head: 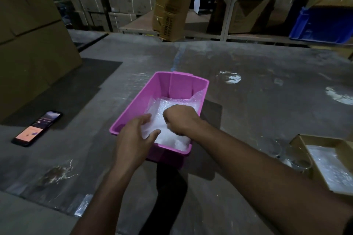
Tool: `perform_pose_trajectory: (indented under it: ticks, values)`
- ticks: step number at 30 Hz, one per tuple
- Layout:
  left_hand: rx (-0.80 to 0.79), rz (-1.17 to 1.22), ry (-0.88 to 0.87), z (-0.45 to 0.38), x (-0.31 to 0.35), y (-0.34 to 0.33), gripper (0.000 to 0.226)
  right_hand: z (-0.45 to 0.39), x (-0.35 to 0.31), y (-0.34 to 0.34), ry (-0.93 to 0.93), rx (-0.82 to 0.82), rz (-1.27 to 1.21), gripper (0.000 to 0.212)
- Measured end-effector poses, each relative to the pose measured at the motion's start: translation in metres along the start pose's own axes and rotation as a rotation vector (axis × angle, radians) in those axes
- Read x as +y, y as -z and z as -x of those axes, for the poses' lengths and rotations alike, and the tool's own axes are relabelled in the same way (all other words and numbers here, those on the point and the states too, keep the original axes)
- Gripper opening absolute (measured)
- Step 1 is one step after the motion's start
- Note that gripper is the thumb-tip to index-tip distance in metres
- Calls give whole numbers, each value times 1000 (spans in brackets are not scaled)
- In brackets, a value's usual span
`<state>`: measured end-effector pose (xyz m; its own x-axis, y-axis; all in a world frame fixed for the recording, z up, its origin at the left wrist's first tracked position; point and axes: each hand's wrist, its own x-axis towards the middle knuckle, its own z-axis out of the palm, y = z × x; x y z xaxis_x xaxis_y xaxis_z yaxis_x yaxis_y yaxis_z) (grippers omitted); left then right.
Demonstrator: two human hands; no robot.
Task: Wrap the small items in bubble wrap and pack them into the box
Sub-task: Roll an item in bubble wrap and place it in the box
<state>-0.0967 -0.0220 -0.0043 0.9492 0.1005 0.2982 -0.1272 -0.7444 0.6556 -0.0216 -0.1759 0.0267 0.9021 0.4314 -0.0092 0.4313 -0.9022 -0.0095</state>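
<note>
At centre of the grey tabletop (248, 110), a pink plastic bin (131, 108), open-topped, long axis running away from the viewer, lined and part-filled with crumpled clear bubble wrap (172, 135) that climbs the far right corner of the inner wall. Over the near left rim, the left hand (133, 135), fingers relaxed and spread, thumb and fingertips resting on the wrap, gripping nothing. Inside the bin just to the right, the right hand (179, 120), knuckles up, fingers curled down into the wrap and bunching it; whether anything lies under that wrap cannot be told. Both forearms bare, crossing in from the lower edge. Well apart to the left, a smartphone (36, 129) lying flat, screen lit orange. At the right edge, an open cardboard box (298, 139) with more clear wrap inside, and just beside its near left side some clear glassware (298, 164), too blurred to name exactly. Behind the tabletop, stacked cardboard cartons (114, 0), a tall leaning carton (172, 5), a metal shelf frame (229, 5) and a blue crate (322, 25) on the right
</note>
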Motion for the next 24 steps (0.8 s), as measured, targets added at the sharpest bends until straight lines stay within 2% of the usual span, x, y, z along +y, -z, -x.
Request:
perform_pose_trajectory:
  ticks: [2, 5, 7, 9, 11, 14, 17, 20, 24]
  values:
    - [13, 68, 21, -2, 2, 1, 86, 5, 11, 8, -45, 150, -179, 4]
    - [105, 154, 60, -10, 12, 2, 117, 26, 25, 23, -22, 290, -519, 8]
    - [173, 247, 92, -17, 20, 2, 129, 44, 32, 33, 0, 316, -768, 9]
    - [193, 368, 130, -23, 31, 4, 131, 61, 39, 41, -29, 325, -1000, 12]
    - [133, 546, 167, -27, 48, 7, 118, 78, 45, 50, -69, 375, -1183, 15]
    - [-33, 844, 136, -30, 67, 5, 67, 105, 50, 66, -86, 470, -1548, 10]
    - [-104, 844, 58, -24, 89, 2, 24, 127, 58, 72, -182, 629, -1659, 18]
    - [-105, 826, -4, -15, 117, 0, 13, 146, 72, 67, -243, 739, -1611, 34]
    - [-137, 933, -46, -5, 150, -5, 12, 177, 83, 64, -238, 706, -1700, 39]
